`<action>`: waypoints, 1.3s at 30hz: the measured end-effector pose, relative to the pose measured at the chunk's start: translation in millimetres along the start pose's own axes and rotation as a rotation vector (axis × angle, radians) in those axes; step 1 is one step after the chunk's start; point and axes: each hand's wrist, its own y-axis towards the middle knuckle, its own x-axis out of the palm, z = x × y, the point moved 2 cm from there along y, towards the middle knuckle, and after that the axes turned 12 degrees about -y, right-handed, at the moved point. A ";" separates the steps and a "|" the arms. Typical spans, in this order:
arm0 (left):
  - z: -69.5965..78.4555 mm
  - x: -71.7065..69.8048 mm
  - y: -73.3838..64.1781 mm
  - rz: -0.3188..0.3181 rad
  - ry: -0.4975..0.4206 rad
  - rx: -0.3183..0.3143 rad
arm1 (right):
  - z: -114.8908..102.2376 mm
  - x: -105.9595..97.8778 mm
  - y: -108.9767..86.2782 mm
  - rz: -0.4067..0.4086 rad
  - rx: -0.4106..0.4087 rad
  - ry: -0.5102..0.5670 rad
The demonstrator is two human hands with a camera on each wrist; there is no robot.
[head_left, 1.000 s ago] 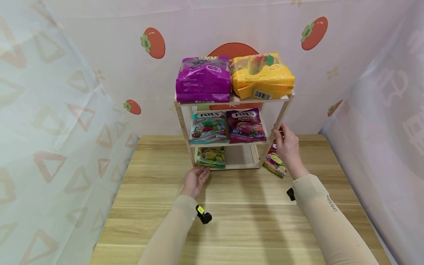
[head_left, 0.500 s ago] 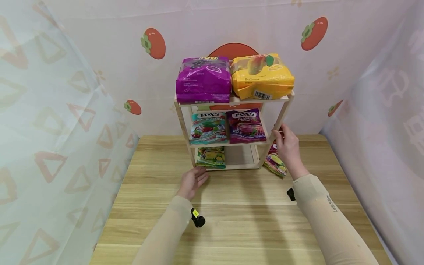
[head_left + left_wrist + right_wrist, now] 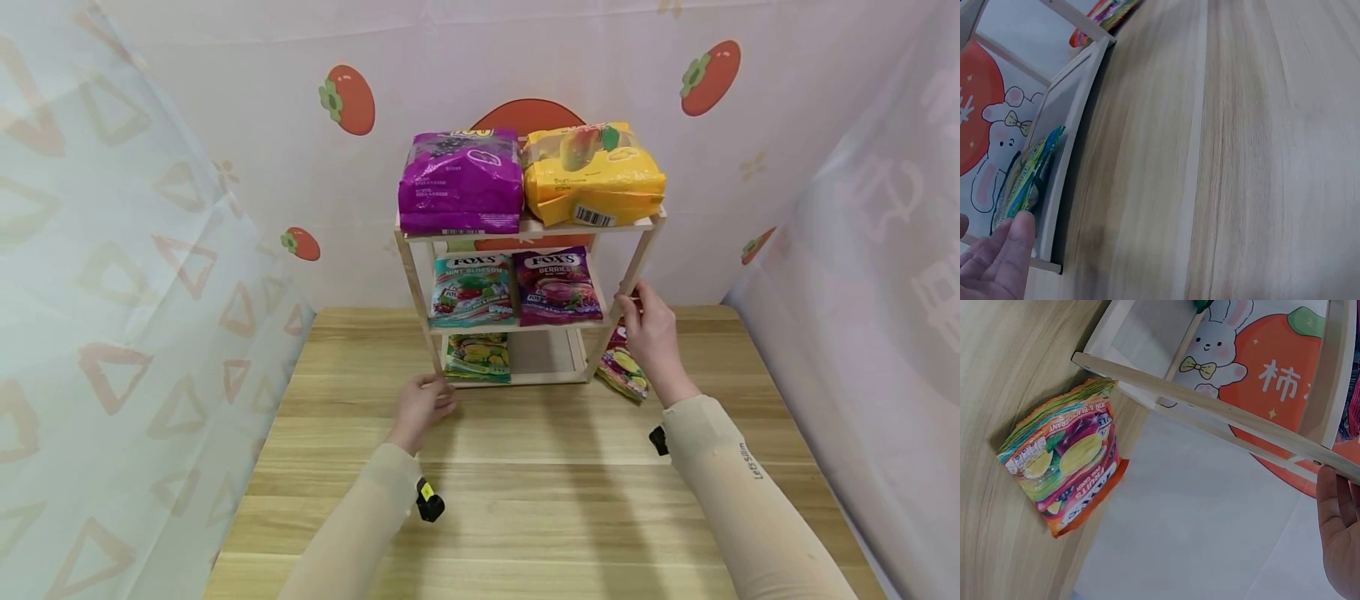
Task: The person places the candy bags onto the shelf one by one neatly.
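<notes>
A small three-tier wooden shelf (image 3: 525, 380) stands against the back wall. My right hand (image 3: 651, 333) holds its right front post; in the right wrist view the fingers (image 3: 1330, 506) lie against the post. By the bottom left corner, my left hand (image 3: 422, 408) has relaxed fingers, with fingertips close to the post in the left wrist view. A green candy bag (image 3: 477, 357) lies on the left of the bottom tier. The middle tier holds a teal mint candy bag (image 3: 471, 290) and a dark purple berries bag (image 3: 557, 287).
A purple bag (image 3: 461, 183) and a yellow mango bag (image 3: 592, 171) sit on the top tier. On the wooden table (image 3: 525, 500), a fruit candy bag (image 3: 1066, 456) lies just right of the shelf. Printed fabric walls (image 3: 187, 275) enclose the back and sides.
My left hand has moved left along the shelf's front to its bottom left corner, away from the green bag. The right hand has stayed at the post, and the bags have not moved.
</notes>
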 end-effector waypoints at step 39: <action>77.1 6.7 -2.7 -0.115 0.350 0.542 | 83.8 3.5 -43.2 -0.307 0.358 0.022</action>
